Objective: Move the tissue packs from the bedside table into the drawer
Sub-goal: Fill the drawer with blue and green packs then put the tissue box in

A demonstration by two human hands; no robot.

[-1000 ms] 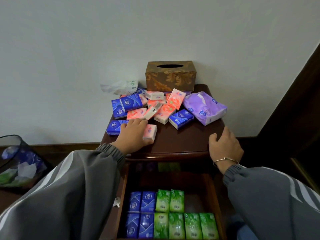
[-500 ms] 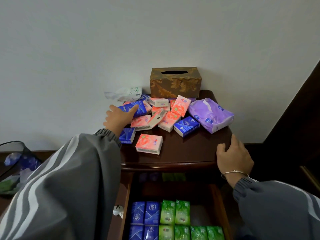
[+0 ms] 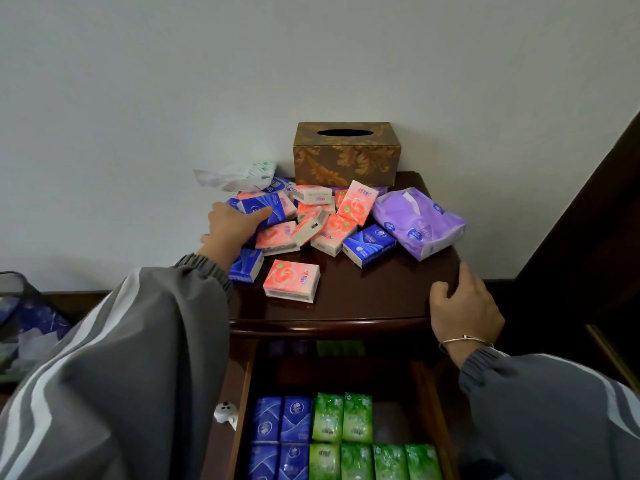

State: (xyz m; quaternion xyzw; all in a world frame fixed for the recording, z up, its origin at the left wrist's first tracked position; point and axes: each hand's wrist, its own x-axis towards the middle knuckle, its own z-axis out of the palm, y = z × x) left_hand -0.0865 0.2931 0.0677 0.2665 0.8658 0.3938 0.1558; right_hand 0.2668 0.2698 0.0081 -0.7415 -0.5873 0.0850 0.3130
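Note:
Several small tissue packs, pink and blue, lie heaped on the dark wooden bedside table (image 3: pixel 374 306). My left hand (image 3: pixel 232 230) is at the heap's left side, thumb and fingers closing round a blue pack (image 3: pixel 268 207). One pink pack (image 3: pixel 291 280) lies alone near the front, and another blue pack (image 3: pixel 246 265) sits beside my left wrist. My right hand (image 3: pixel 464 306) rests on the table's right front corner, fingers loosely bent, holding nothing. Below, the open drawer (image 3: pixel 420 393) holds rows of blue packs (image 3: pixel 282 420) and green packs (image 3: pixel 343 417).
A brown patterned tissue box (image 3: pixel 346 157) stands at the back against the wall. A large purple tissue bag (image 3: pixel 417 221) lies at the right, a crumpled white wrapper (image 3: pixel 239 174) at the back left. A bin (image 3: pixel 20 323) stands on the floor at left.
My left hand left the pink pack near the front and reached back left onto a blue pack in the heap. The right hand stays on the table corner.

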